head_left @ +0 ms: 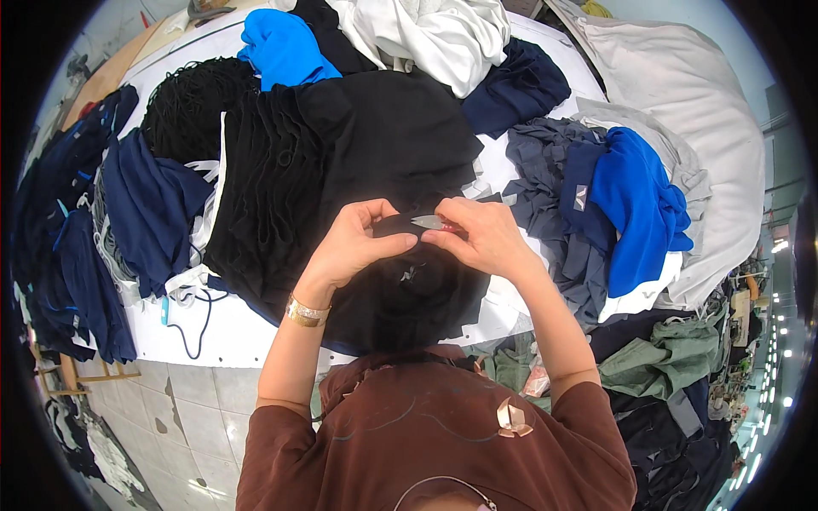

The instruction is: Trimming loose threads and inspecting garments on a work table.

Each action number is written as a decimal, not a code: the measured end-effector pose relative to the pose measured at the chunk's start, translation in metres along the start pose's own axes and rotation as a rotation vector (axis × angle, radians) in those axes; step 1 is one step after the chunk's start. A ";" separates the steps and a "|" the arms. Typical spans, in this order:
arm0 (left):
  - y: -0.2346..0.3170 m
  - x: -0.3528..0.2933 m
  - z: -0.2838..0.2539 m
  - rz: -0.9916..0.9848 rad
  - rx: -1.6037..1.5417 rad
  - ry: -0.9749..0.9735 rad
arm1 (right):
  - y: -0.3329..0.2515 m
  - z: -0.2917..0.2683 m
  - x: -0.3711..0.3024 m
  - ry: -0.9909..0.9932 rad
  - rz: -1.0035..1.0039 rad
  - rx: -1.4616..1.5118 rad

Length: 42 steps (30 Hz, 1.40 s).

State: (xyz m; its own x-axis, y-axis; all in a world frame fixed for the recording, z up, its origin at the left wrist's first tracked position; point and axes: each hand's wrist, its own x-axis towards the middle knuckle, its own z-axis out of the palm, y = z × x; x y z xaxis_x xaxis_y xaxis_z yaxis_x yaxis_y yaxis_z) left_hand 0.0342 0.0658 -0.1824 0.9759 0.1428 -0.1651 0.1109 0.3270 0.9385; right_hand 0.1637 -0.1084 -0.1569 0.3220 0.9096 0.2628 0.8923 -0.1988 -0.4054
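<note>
My right hand point(487, 237) is closed around a small pair of thread snips point(427, 221). Their pointed silver blades stick out toward the left, and a bit of red shows by the fingers. Opposite it, my left hand point(351, 247) pinches black cloth between thumb and fingers, close to the blade tips. The cloth belongs to a black garment point(388, 311) with a small light mark on it, spread in front of my body. Whether the blades are cutting a thread cannot be seen. Beyond both hands lies a layered stack of black pieces point(383, 119).
On the white table point(170, 345), navy cloth point(158, 204) and black cords point(192, 102) lie left. Bright blue point(285, 47) and white cloth point(426, 34) sit at the back. Grey pieces point(554, 213) and a blue garment point(635, 217) are right, beside a large pale-covered bundle point(699, 111).
</note>
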 end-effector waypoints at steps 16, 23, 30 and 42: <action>0.005 -0.005 0.005 0.067 0.062 0.018 | -0.003 -0.003 0.010 -0.060 -0.027 0.028; 0.008 -0.006 0.005 0.034 0.025 0.017 | -0.001 -0.005 0.008 -0.054 0.011 0.084; 0.006 -0.007 0.003 0.036 0.033 0.012 | -0.004 -0.008 0.010 -0.064 -0.032 0.041; 0.001 -0.004 -0.001 0.005 -0.068 0.017 | -0.010 -0.008 0.008 0.032 0.244 0.662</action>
State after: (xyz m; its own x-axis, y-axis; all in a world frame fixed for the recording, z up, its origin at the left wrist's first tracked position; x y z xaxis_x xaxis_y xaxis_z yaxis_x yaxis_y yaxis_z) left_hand 0.0304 0.0671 -0.1809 0.9730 0.1602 -0.1661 0.0925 0.3884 0.9168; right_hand 0.1601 -0.1024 -0.1445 0.5066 0.8541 0.1180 0.4168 -0.1228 -0.9007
